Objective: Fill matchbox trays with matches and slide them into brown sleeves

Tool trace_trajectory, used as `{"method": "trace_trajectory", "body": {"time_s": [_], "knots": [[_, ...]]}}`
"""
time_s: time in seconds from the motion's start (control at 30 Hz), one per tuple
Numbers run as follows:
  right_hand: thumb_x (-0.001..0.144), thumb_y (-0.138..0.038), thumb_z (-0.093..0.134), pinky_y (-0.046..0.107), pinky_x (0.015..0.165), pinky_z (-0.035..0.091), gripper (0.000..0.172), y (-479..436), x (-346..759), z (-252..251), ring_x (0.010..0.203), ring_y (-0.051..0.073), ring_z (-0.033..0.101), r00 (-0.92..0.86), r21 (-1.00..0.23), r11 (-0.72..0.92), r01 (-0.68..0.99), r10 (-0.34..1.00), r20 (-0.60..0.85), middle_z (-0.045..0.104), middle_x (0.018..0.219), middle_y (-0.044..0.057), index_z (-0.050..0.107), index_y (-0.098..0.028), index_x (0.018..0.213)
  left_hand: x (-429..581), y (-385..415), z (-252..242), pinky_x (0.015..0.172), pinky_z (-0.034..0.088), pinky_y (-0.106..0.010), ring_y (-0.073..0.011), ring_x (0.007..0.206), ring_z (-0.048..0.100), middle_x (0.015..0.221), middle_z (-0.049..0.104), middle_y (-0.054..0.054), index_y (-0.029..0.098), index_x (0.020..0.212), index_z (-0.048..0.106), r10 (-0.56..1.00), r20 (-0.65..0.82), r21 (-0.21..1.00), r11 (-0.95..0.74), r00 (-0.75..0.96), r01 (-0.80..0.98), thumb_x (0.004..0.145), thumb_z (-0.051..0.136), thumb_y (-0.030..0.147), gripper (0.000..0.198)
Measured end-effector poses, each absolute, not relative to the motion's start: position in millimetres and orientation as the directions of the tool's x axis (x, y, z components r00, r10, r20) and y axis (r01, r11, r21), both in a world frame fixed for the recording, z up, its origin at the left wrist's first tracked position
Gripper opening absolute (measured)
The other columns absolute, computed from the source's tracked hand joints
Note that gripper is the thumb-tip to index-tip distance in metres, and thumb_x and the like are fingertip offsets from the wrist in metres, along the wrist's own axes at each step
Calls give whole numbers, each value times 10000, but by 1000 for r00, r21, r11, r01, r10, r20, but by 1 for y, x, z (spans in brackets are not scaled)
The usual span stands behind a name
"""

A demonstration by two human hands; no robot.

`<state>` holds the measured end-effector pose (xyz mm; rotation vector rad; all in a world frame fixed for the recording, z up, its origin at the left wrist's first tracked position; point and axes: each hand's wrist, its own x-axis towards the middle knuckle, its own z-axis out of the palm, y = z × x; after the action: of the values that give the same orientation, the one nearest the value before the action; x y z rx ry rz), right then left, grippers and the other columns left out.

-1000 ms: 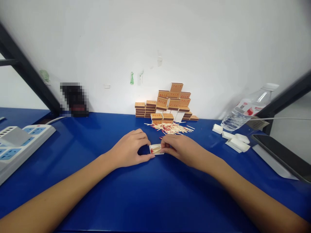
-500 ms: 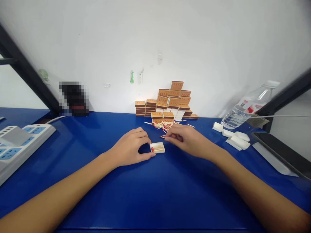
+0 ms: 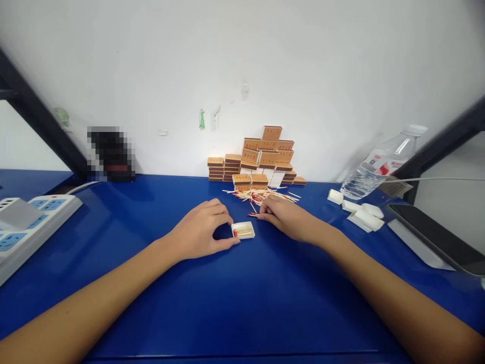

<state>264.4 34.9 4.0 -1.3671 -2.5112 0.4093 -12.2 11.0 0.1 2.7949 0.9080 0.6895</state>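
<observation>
My left hand (image 3: 204, 227) grips the end of a small white matchbox tray (image 3: 248, 224) between thumb and forefinger, and the tray lies flat on the blue table. Inside the tray are several red-tipped matches (image 3: 245, 231), their heads toward my left hand. To the right of the tray, my right hand (image 3: 282, 215) is closed in a pinch on a few matches (image 3: 252, 215) whose red heads stick out to the left, low over the table. Just behind it spreads a loose heap of matches (image 3: 265, 195), partly hidden by my right hand.
Stacked matchboxes (image 3: 268, 157) stand against the wall behind the heap. Empty white trays (image 3: 366, 220), a tilted water bottle (image 3: 382, 164) and a phone (image 3: 439, 237) are on the right. A power strip (image 3: 56, 220) lies at the left.
The view has shifted slightly to the right. My right hand's fingers have drawn closer together around the matches. My left hand keeps its hold on the tray.
</observation>
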Motion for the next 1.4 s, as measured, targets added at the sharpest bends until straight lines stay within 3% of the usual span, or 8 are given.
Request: {"method": "trace_trajectory", "body": {"time_s": [0.13,0.37,0.53,0.6,0.77,0.93,1.23,1.4], "knots": [[1063,-290,508,332,777,461,186,28,265,13,900,227,618,-510,-351,490,798,859,38,658,1024,98,574,-197,916,-12,12,0,881,533,-406,-240,950,614,968,702,-66,181,1008,745,587,381,258,-809,714,528,917,749,441,275],[1089,-294,486,322,780,480,170,10,255,22,891,203,627,-589,-334,593,733,798,127,642,1053,83,573,-200,976,-11,12,-1,879,529,-403,-239,956,614,974,703,-62,182,1018,739,587,380,251,-809,715,531,919,748,434,271],[1042,-151,553,312,660,446,89,-5,228,14,806,194,640,-649,-57,655,754,755,96,648,1037,86,619,-162,984,-9,10,-1,875,525,-405,-241,957,610,976,697,-67,171,975,720,574,385,233,-818,722,526,923,740,432,267],[1026,-129,575,309,636,439,63,-6,223,12,799,194,643,-667,-9,671,741,739,96,646,1034,89,634,-147,1010,-9,10,-1,875,524,-405,-240,958,607,977,695,-66,169,968,713,566,388,229,-823,727,519,926,737,428,263],[1051,-251,583,312,693,456,98,-3,239,19,837,192,640,-684,-87,710,699,699,207,635,1048,73,649,-177,1057,-9,10,0,870,525,-405,-237,942,608,962,693,-58,177,976,725,580,369,240,-814,726,529,930,734,435,263],[1041,-274,605,308,707,441,85,1,256,24,825,180,633,-685,-184,699,691,715,141,633,1020,39,639,-208,999,-10,11,0,904,527,-409,-241,975,615,987,706,-59,182,1006,738,587,377,250,-809,717,531,917,751,444,277],[1061,-199,534,297,684,452,107,-3,240,16,793,175,637,-688,-118,699,706,715,122,645,1035,66,595,-182,975,-10,10,0,900,531,-407,-244,988,620,1014,710,-64,184,998,729,583,372,252,-813,723,526,916,752,421,253],[1052,-254,568,310,720,481,80,-1,236,9,837,185,649,-643,-177,669,721,743,188,653,1053,67,601,-182,1034,-10,9,1,875,533,-409,-245,958,615,977,702,-67,183,986,727,576,375,236,-817,726,526,925,740,428,253]]}}
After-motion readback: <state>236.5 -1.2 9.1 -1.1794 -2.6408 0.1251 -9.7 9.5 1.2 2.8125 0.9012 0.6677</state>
